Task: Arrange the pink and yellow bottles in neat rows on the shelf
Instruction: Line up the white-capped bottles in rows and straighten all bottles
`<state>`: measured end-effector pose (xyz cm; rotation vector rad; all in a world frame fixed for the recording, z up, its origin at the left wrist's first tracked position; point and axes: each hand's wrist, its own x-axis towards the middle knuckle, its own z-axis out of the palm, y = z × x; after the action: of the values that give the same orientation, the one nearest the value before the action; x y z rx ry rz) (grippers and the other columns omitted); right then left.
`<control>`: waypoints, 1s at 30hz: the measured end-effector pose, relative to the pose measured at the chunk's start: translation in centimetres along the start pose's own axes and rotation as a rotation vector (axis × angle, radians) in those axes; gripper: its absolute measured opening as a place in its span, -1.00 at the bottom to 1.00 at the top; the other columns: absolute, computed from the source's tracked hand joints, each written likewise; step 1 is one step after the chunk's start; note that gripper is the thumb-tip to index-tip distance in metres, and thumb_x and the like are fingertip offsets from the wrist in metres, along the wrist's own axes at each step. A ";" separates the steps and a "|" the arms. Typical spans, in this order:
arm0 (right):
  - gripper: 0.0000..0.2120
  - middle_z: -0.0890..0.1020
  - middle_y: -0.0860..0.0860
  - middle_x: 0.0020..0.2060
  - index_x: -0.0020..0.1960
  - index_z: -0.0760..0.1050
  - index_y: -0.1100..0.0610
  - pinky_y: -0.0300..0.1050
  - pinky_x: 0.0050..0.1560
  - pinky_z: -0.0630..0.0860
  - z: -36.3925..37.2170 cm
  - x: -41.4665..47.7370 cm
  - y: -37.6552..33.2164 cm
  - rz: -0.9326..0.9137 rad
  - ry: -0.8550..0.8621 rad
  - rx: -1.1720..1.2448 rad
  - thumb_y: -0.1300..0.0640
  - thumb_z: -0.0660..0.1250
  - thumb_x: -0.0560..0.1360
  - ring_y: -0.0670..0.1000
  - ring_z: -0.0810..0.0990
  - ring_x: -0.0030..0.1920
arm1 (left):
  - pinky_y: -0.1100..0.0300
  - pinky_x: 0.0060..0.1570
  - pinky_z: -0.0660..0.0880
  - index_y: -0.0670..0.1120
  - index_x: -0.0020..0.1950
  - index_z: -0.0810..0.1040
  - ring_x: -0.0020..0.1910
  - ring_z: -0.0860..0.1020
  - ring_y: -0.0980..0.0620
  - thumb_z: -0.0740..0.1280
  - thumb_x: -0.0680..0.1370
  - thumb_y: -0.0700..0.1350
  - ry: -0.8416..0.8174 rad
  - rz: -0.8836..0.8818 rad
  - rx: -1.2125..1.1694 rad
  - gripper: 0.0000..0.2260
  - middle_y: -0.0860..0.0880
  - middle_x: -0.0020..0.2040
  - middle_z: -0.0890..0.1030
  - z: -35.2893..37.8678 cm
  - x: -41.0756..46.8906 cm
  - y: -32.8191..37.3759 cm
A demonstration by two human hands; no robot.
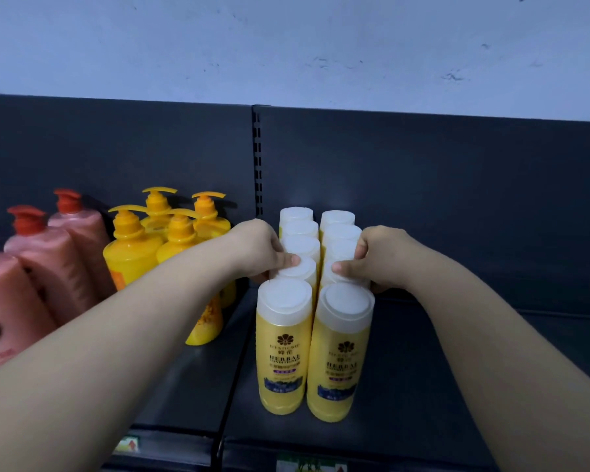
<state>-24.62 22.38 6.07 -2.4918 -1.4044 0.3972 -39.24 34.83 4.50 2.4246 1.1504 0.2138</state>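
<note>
Front yellow bottles (283, 356) labelled "HERBAL" | left hand (258, 248) grips left-row bottle (297, 274) | right hand (378, 257) grips right-row bottle (334, 280)

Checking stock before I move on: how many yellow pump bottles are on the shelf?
4, clustered right of the pink bottles: back left, back right, front left, front right. The left arm may hide more.

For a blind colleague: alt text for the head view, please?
The left hand and right hand clasp from either side two rows of white-capped yellow conditioner bottles on a dark shelf; yellow pump bottles and pink pump bottles stand to the left.
</note>
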 end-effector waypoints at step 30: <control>-0.61 0.40 -0.19 0.02 0.11 0.51 -0.12 -0.11 0.17 0.38 2.5 -6.5 1.5 -0.338 0.144 -0.025 -0.06 0.50 0.32 -0.07 0.37 0.15 | 0.52 0.03 0.36 -0.08 0.20 0.59 0.06 0.51 0.09 0.50 0.37 -0.26 0.119 0.384 0.029 -0.59 0.05 0.06 0.49 1.6 -6.8 -1.3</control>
<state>-27.54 16.24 3.93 -2.1911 -1.7349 0.1295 -44.04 29.83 2.83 2.6715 0.7255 0.4676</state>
